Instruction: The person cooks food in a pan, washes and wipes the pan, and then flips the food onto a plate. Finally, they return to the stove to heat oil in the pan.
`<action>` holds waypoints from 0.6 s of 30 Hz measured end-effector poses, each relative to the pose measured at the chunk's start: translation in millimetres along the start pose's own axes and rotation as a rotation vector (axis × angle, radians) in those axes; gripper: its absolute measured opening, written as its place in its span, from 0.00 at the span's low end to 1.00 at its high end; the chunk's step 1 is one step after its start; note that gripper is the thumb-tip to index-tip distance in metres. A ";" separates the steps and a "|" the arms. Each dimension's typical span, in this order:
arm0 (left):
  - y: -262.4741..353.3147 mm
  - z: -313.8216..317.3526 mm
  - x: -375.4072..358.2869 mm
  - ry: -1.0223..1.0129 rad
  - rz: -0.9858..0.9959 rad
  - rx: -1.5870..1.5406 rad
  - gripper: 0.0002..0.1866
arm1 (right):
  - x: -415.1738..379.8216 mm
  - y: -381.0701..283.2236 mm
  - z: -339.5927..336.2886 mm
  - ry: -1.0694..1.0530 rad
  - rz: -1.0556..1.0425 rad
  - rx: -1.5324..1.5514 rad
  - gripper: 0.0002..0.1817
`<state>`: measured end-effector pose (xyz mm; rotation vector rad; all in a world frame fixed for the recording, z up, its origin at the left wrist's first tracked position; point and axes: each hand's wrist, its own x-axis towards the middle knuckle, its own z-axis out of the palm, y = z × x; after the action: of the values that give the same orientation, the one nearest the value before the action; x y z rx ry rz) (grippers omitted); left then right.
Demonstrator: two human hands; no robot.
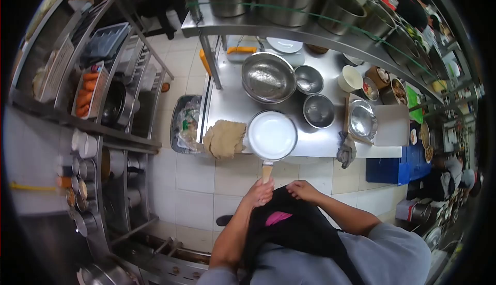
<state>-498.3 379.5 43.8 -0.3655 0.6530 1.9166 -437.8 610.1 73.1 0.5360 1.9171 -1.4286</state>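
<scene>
My left hand is wrapped round the wooden handle of a frying pan with a white inside. The pan overlaps the front edge of the steel table in this view. My right hand is beside my black apron, fingers curled in with nothing visible in them. Left of the pan lies a brown cloth. Behind it on the table are a large steel bowl and two smaller steel bowls, one farther back and one nearer.
Overhead, a steel shelf carries several metal pots. A bin with a plastic liner stands left of the table. A rack at left holds a basket of carrots. Blue crates sit at right; a foil tray is on the table.
</scene>
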 end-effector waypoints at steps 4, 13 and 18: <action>9.1 18.6 48.1 -0.005 -0.053 0.083 0.12 | 21.7 -6.4 12.8 -0.227 0.300 0.815 0.33; -73.3 7.9 -231.5 1.219 0.656 1.002 0.20 | 59.9 -42.2 -20.1 0.155 0.460 0.596 0.30; -264.1 46.2 -428.4 2.105 0.630 0.357 0.15 | 216.1 -173.4 70.1 -0.178 0.179 0.085 0.27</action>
<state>-76.7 174.0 232.1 -2.1457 2.5399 1.1253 -683.8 474.4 20.6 0.5842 1.6328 -1.3968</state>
